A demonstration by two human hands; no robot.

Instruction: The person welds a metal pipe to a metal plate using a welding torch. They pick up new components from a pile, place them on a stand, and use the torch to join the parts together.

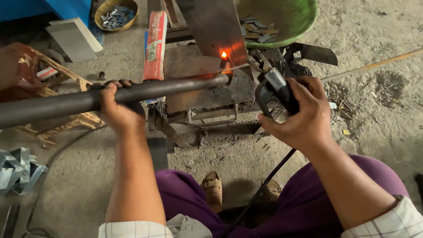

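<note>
My left hand (115,105) grips a long dark metal pipe (176,86) that runs from the left edge to the middle, where its end lies against a flat steel plate (213,24). My right hand (299,114) holds a black welding electrode holder (275,88) with a thin rod pointing left. The rod's tip glows orange (224,55) at the joint between pipe end and plate. A black cable (260,189) runs down from the holder between my knees.
A red packet of welding rods (155,44) lies behind the pipe. A green basin (286,22) and a yellow bowl (115,15) hold small metal pieces. A wooden stool (48,88) stands at the left, metal scraps (17,169) at lower left.
</note>
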